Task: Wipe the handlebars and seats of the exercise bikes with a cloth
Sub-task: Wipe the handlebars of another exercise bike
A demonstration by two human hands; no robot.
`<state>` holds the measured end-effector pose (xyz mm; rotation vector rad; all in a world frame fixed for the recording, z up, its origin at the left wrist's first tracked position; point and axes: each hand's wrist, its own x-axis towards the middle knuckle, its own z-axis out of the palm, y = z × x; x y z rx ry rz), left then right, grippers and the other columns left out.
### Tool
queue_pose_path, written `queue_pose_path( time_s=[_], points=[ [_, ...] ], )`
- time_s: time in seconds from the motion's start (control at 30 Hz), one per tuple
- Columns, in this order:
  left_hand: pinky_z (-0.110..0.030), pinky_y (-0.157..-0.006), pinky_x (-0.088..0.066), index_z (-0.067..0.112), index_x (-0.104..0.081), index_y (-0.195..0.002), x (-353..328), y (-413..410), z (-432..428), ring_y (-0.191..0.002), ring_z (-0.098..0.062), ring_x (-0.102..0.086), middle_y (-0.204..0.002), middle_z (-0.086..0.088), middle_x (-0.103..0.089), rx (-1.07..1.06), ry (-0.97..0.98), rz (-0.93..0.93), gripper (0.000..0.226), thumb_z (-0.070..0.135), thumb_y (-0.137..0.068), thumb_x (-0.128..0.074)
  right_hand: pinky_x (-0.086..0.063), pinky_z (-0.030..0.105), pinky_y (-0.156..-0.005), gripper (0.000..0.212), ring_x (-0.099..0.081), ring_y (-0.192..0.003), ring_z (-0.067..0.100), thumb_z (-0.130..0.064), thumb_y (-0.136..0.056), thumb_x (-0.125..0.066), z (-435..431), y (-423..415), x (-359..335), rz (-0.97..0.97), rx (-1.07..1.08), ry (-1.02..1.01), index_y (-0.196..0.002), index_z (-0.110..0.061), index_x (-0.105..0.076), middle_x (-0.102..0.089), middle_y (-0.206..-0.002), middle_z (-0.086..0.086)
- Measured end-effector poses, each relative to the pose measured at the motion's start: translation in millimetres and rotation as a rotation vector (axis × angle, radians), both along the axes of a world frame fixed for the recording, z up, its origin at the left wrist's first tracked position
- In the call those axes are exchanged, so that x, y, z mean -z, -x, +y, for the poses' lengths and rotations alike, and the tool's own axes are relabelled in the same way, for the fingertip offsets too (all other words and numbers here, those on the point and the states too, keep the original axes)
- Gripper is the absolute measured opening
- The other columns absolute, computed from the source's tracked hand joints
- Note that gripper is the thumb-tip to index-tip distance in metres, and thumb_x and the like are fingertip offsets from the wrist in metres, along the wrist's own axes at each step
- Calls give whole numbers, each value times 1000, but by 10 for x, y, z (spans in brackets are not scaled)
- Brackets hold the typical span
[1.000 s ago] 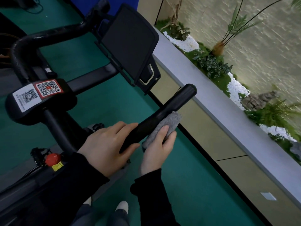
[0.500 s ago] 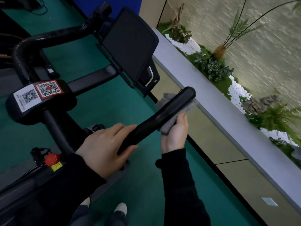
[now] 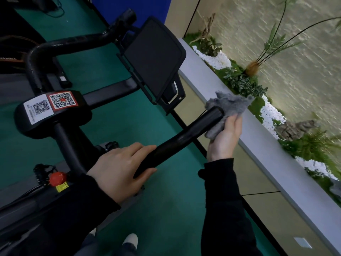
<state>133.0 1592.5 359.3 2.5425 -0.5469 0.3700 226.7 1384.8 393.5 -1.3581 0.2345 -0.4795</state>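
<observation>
The black right handlebar [image 3: 186,137] of the exercise bike runs diagonally up to the right. My left hand [image 3: 120,169] grips its lower part. My right hand [image 3: 226,137] holds a grey cloth [image 3: 228,109] wrapped over the bar's free end, with the cloth's loose corners sticking up past the tip. The left handlebar [image 3: 73,43] curves away at the upper left. No seat is in view.
A dark tilted screen [image 3: 155,60] sits between the bars. The stem block [image 3: 51,111] carries QR stickers; a red knob [image 3: 57,179] is below it. A grey ledge [image 3: 258,145] with plants and white pebbles runs along the right. Green floor [image 3: 166,209] lies below.
My right hand has slid the cloth up the handlebar from near my left hand to the bar's end. My left hand has kept its grip.
</observation>
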Motion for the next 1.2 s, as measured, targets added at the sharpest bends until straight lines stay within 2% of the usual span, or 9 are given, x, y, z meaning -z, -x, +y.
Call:
queue_pose_path(
  time_s=[0.07, 0.17, 0.27, 0.33, 0.5, 0.67, 0.9, 1.07, 1.2],
  points=[
    [-24, -50, -48, 15, -64, -115, -10, 2, 2, -61, -17, -64, -87, 6, -65, 3, 2, 4, 51, 49, -83, -44, -41, 18, -100, 33, -57, -108, 12, -18, -104, -32, -73, -19, -59, -3, -21, 293, -129, -5, -48, -57, -126, 17],
    [-25, -51, -49, 14, -65, -115, -18, 5, -1, -61, -18, -64, -86, 5, -65, 7, 7, 9, 52, 48, -83, -42, -41, 36, -72, 25, -44, -76, 26, -19, -100, -36, -219, -48, -183, -25, -112, 784, -100, -3, -55, -51, -87, 22],
    [-25, -52, -50, 13, -65, -115, -28, 6, 0, -61, -18, -64, -86, 4, -66, 13, 3, 15, 52, 47, -83, -42, -36, 26, -71, 19, -45, -80, 16, -18, -97, -40, -332, -143, -420, -101, -300, 1211, -91, -9, -56, -52, -86, 9],
    [-26, -52, -50, 14, -64, -116, -33, 9, 3, -62, -19, -65, -87, 4, -66, 9, 3, 24, 52, 48, -83, -42, -35, 28, -71, 17, -47, -80, 16, -22, -95, -43, -354, -230, -614, -47, -483, 1355, -89, -15, -57, -54, -86, 4],
    [-30, -53, -52, 16, -62, -118, -19, 15, -3, -65, -21, -65, -89, 5, -66, 2, 27, 53, 54, 50, -83, -40, -45, 35, -85, 13, -60, -91, 19, -18, -92, -61, -300, -489, -999, 212, -881, 1462, -104, -14, -67, -68, -97, 3],
    [-30, -54, -52, 17, -62, -117, -9, 14, -7, -66, -21, -65, -87, 5, -65, -2, 34, 48, 51, 50, -83, -42, -53, 41, -83, 12, -65, -87, 19, -23, -86, -69, -27, -658, -1118, 373, -1090, 1675, -99, -23, -72, -71, -92, 0],
    [-31, -54, -52, 18, -63, -115, -5, 2, 0, -68, -22, -65, -87, 4, -65, 1, 39, 45, 49, 49, -82, -46, -50, 28, -76, 18, -59, -80, 7, -28, -89, -65, 406, -420, -781, 211, -1282, 1908, -104, -24, -74, -71, -89, -10],
    [-29, -55, -50, 16, -64, -114, -8, 2, 9, -66, -22, -65, -85, 3, -65, 2, 53, 40, 44, 42, -78, -63, -52, 35, -77, 15, -63, -83, 17, -25, -88, -64, 260, -557, -1004, 258, -1144, 1986, -99, -20, -74, -72, -86, -3],
    [-31, -56, -52, 16, -64, -114, -7, 10, 1, -66, -22, -64, -84, 4, -65, -6, 65, 37, 43, 40, -79, -68, -50, 30, -84, 18, -64, -92, 14, -25, -86, -69, 113, -510, -1051, 255, -1032, 1856, -102, -19, -74, -72, -96, -3]
  ],
)
